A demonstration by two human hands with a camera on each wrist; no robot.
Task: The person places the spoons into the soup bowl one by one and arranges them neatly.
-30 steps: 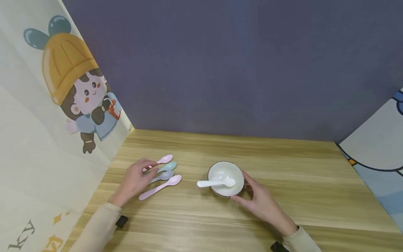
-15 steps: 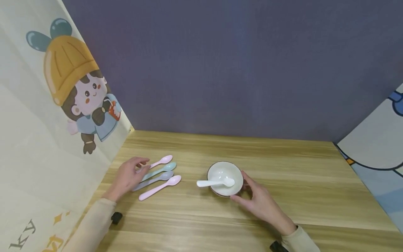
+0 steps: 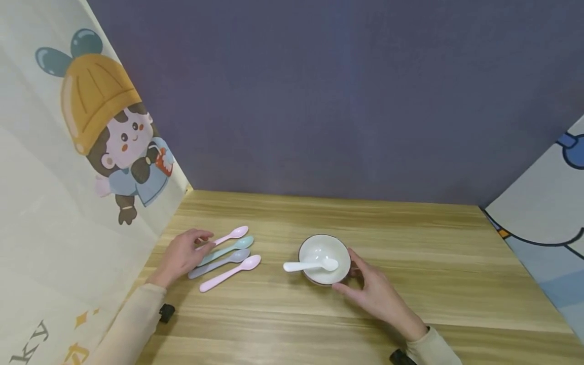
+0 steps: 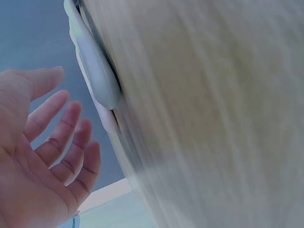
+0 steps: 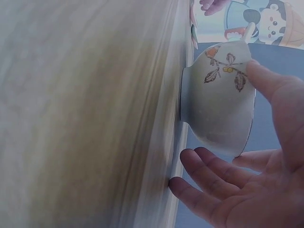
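My left hand (image 3: 180, 256) hovers at the handle ends of several spoons, its fingers loosely bent and holding nothing. From front to back lie a pink spoon (image 3: 230, 274), a lavender spoon (image 3: 221, 263), a mint-green spoon (image 3: 228, 249) and another pink spoon (image 3: 238, 232), whose handle is partly hidden by the hand. In the left wrist view, a gap separates the hand from the spoon handles. My right hand (image 3: 380, 291) holds the right side of a white bowl (image 3: 315, 248) between thumb and index finger. A white spoon (image 3: 301, 266) rests in it, handle over the left rim.
The wooden table (image 3: 292, 319) carries everything. A dark blue-grey panel (image 3: 319, 101) rises along its back edge. On the left stands a pale panel with a cartoon figure (image 3: 114, 121), and another printed panel (image 3: 543, 203) borders the right side.
My left hand has drawn back to the left, uncovering more of the lavender, mint-green and far pink spoons' handles. The right hand stays at the bowl, and the spoons lie unmoved.
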